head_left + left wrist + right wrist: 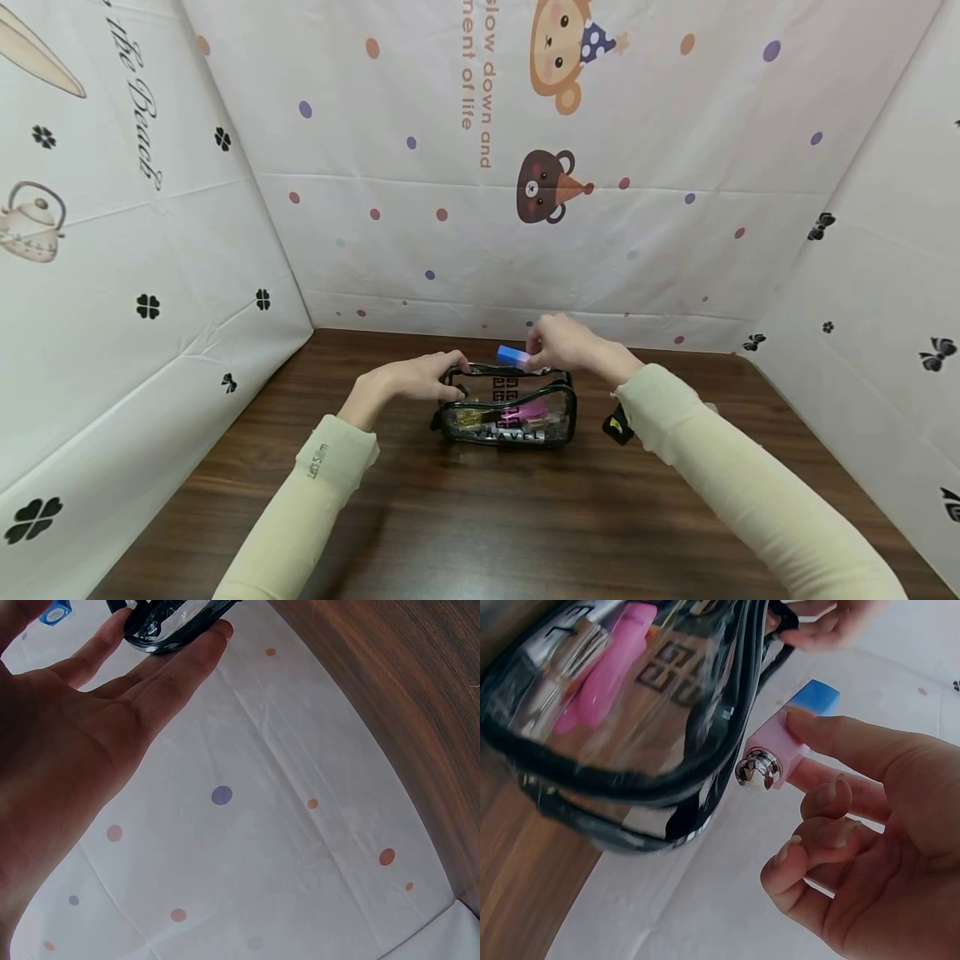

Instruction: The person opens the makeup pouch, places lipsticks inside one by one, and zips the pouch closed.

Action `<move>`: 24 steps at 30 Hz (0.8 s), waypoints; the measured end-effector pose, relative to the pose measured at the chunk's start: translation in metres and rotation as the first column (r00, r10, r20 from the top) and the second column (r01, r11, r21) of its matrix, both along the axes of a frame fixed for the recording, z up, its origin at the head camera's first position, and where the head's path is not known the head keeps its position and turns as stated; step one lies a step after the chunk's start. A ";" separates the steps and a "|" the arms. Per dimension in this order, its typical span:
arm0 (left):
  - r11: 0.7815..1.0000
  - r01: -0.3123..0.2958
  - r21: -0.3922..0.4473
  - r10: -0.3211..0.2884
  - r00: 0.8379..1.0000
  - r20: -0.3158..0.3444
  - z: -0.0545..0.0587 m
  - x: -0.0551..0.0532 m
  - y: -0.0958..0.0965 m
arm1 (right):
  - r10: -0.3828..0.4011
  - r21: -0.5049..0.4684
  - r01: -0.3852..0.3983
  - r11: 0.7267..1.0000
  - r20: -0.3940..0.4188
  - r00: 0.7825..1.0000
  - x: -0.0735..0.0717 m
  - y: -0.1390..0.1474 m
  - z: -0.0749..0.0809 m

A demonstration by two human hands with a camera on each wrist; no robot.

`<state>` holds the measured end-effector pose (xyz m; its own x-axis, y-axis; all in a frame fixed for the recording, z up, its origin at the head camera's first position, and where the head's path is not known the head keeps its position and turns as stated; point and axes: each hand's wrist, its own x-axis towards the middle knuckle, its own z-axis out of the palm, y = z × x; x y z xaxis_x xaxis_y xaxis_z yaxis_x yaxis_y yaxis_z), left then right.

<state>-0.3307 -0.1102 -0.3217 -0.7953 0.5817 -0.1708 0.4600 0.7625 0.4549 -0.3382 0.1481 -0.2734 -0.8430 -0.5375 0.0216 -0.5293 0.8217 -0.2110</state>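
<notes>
Items inside the clear pouch [507,410] are blurred and cannot be identified. The right hand [855,825] covers part of the pink-and-blue bottle [787,735]. The lower print on the pouch is only partly legible.

Pouch [508,408] on table [480,517], centre, near back wall. Left hand [420,379] at pouch's left top edge. Right hand [566,343] above pouch's right, holding small bottle [514,357] over opening. Items inside pouch.

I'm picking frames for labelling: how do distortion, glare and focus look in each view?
Head view: wide-angle bend in the walls, clear pouch sharp. Left wrist: left hand fills the frame, softly blurred. Right wrist: glare on the pouch plastic, pink-and-blue bottle fairly sharp.
</notes>
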 end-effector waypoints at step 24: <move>1.000 -0.007 0.013 0.007 1.000 -0.018 -0.002 -0.001 -0.001 | 0.010 0.071 -0.016 0.997 0.078 0.997 0.007 -0.048 -0.025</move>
<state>-0.3313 -0.1109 -0.3235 -0.8023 0.5781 -0.1486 0.4631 0.7599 0.4561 -0.3312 0.1005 -0.2979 -0.8334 -0.5464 -0.0828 -0.5245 0.8293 -0.1929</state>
